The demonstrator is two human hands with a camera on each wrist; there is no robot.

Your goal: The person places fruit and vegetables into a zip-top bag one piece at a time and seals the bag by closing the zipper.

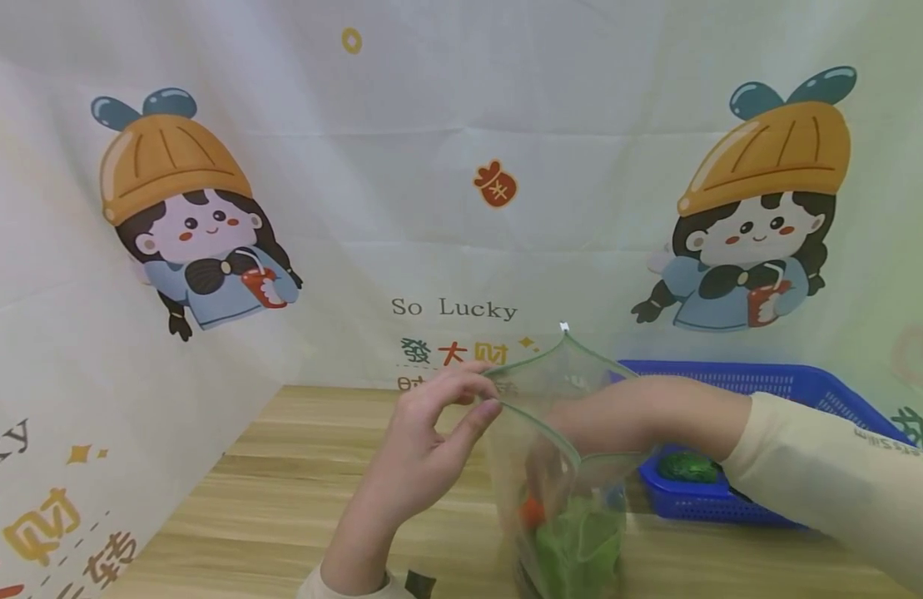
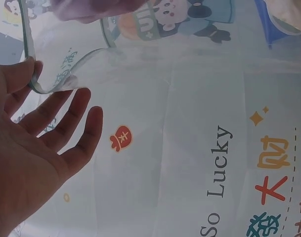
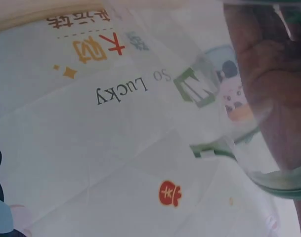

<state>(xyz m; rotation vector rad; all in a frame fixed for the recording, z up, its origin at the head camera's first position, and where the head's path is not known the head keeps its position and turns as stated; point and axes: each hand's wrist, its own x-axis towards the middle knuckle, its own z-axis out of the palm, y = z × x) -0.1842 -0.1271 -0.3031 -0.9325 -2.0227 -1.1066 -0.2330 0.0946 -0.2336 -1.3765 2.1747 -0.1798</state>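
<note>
Pinched between your thumb and forefinger, the near rim of the clear zip bag (image 1: 558, 433) is held up by your left hand (image 1: 431, 441); the left wrist view shows your other three fingers (image 2: 66, 123) spread straight and loose beside that rim. Your right hand (image 1: 573, 424) is thrust down through the bag's mouth, wrist-deep. It shows only as a blur through the plastic, so you cannot tell whether its fingers are curled round anything.

You have one bag. It stands upright on the wooden table (image 1: 281, 499), its mouth held wide, with the left hand at its left edge and the right forearm crossing the right edge. At the bottom of the bag lie green leafy pieces (image 1: 581, 541), too blurred to count, and one small orange-red piece (image 1: 532, 509) just left of them. These sit below your right hand; whether it touches them cannot be told.

Just behind and to the right of the bag stands one blue plastic basket (image 1: 768, 383), and inside it lies one dark green vegetable (image 1: 688, 467), close under your cream sleeve (image 1: 821, 474). Behind everything hangs a printed cloth backdrop (image 1: 461, 208) with two cartoon girls in orange hats and the words "So Lucky".
</note>
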